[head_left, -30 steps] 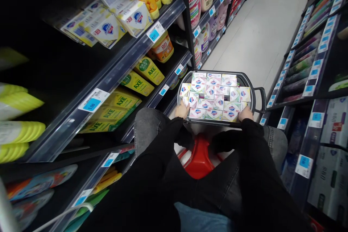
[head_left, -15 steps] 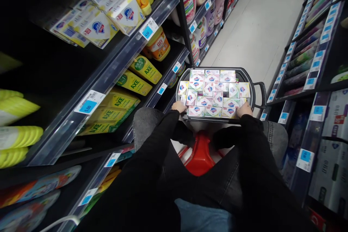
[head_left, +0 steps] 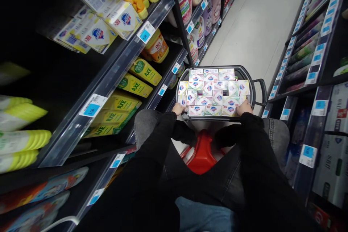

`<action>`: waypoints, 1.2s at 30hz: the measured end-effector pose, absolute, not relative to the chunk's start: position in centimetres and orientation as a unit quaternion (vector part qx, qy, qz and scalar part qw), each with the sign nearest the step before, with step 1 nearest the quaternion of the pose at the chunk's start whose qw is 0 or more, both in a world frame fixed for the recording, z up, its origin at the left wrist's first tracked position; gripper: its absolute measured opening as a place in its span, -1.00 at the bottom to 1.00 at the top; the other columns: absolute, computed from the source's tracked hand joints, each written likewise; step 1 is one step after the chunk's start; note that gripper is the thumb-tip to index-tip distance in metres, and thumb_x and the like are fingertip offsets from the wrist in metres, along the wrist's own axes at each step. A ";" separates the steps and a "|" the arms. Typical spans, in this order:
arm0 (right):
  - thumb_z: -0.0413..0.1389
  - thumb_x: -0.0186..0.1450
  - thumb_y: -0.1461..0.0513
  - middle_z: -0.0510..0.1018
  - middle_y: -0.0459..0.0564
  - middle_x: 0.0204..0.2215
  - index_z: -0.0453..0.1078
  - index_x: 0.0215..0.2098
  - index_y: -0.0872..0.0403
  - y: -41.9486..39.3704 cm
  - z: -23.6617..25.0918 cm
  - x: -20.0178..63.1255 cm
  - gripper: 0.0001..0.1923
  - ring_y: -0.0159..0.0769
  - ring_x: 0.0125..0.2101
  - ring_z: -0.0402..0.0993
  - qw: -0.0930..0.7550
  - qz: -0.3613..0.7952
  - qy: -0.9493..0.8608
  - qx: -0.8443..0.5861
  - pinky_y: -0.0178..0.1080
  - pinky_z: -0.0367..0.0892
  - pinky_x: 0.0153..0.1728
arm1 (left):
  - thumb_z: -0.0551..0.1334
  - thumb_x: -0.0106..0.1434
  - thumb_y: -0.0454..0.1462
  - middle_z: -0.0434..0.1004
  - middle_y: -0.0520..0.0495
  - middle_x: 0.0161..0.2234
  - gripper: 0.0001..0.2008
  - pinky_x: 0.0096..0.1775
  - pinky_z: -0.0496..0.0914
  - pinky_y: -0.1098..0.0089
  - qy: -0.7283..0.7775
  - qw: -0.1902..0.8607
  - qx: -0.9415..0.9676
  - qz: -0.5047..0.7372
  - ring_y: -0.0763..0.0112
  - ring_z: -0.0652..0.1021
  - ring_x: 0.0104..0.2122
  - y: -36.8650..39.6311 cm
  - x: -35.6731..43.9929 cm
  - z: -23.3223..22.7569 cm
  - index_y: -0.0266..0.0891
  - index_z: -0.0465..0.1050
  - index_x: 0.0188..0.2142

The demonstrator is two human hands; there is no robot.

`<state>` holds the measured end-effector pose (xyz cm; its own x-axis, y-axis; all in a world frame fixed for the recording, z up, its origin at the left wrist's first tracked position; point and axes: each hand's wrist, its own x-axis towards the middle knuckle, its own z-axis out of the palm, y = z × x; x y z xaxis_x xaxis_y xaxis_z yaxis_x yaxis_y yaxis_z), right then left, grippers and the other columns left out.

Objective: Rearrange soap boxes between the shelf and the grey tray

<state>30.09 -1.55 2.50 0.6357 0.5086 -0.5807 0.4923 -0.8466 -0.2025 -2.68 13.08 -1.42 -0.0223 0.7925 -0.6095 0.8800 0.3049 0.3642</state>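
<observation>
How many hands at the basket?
2: left hand at the near-left corner of the basket, right hand at its near-right corner. No others show; some fingers may be hidden.

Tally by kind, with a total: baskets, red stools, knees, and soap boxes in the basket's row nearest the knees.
Basket: 1
Red stool: 1
Knees: 2
Soap boxes, nearest row: 3
Total: 7

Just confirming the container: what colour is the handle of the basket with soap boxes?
Black; the handle shows in the head view.
</observation>
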 end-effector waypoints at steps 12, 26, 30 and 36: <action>0.04 0.31 0.23 0.20 0.45 0.20 -0.26 0.37 0.35 -2.0 2.3 30.3 -0.19 0.09 0.16 0.30 0.004 0.331 -0.291 -0.898 -0.02 0.23 0.16 | 0.25 0.26 -0.07 0.37 -0.52 0.12 -0.41 0.05 0.30 0.29 0.720 0.251 0.624 -0.171 0.01 0.42 0.14 12.2 -0.9 -1.3 -0.48 0.21 0.10; 0.04 0.30 0.23 0.13 0.47 0.24 -0.33 0.39 0.37 -2.0 2.5 30.3 -0.13 0.10 0.19 0.25 0.002 0.338 -0.288 -0.896 -0.02 0.22 0.17 | 0.24 0.27 -0.14 0.44 -0.53 0.01 -0.40 -0.02 0.35 0.30 0.733 0.232 0.621 -0.150 0.04 0.51 0.05 10.8 0.6 -0.3 -0.53 0.12 0.13; 0.06 0.29 0.21 0.16 0.48 0.23 -0.35 0.40 0.37 -2.3 2.1 30.6 -0.10 0.11 0.18 0.27 0.000 0.338 -0.301 -0.892 -0.01 0.22 0.17 | 0.25 0.24 -0.22 0.42 -0.57 0.02 -0.41 -0.03 0.36 0.29 0.750 0.212 0.610 -0.143 0.02 0.50 0.06 10.6 1.3 -0.2 -0.55 0.11 0.13; 0.07 0.28 0.21 0.19 0.50 0.21 -0.35 0.39 0.37 -2.6 1.8 30.8 -0.08 0.11 0.15 0.31 0.006 0.336 -0.309 -0.890 0.00 0.24 0.15 | 0.26 0.24 -0.16 0.42 -0.57 0.01 -0.40 -0.03 0.36 0.28 0.740 0.212 0.624 -0.132 0.03 0.52 0.04 10.9 1.0 -0.5 -0.54 0.12 0.11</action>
